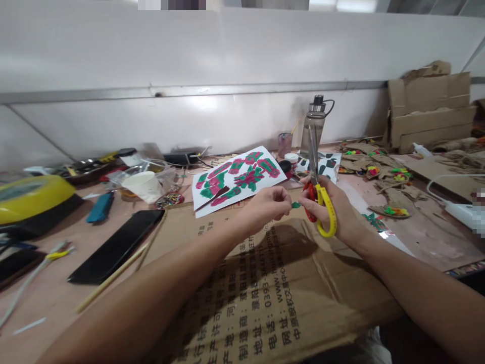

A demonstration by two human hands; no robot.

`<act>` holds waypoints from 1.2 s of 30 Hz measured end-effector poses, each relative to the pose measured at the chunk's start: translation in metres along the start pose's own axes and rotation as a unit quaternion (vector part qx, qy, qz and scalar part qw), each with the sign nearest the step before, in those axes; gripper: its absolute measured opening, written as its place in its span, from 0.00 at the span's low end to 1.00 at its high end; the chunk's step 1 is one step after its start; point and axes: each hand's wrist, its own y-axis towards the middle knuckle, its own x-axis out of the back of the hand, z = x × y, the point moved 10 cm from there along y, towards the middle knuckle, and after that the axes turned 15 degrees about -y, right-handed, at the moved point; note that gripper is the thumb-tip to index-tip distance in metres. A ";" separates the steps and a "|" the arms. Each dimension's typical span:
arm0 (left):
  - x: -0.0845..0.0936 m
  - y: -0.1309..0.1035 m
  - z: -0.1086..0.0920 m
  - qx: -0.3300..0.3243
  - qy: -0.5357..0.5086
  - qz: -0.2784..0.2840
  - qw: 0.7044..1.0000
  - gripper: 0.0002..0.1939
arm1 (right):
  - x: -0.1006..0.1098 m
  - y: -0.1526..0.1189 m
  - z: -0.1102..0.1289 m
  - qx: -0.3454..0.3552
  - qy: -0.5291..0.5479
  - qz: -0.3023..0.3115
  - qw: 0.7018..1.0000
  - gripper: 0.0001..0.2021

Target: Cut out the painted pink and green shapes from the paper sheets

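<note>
My right hand point(335, 205) grips a pair of scissors point(326, 215) with one red and one yellow handle, blades pointing up and away from me. Close beside it, my left hand point(271, 202) is closed, fingertips pinched at the edge of a small green piece point(295, 205). That piece spans the gap to my right thumb, and I cannot tell whether the thumb also touches it. Both hands are above a flattened cardboard sheet point(227, 283) with printed characters. Behind my left hand lies a white paper point(202, 199) painted with pink and green shapes, a dark strip across it.
A water bottle point(306, 136) stands behind the scissors, near small jars point(291, 159). At left are a black phone point(117, 247), a wooden stick point(109, 280), a paper cup point(142, 186) and a blue object point(100, 207). Decorated brown pieces point(390, 210) and cardboard point(432, 121) occupy the right.
</note>
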 end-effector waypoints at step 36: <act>0.014 0.004 -0.020 -0.089 -0.234 -0.063 0.966 0.12 | 0.002 -0.004 -0.011 0.022 0.027 -0.059 0.998 0.20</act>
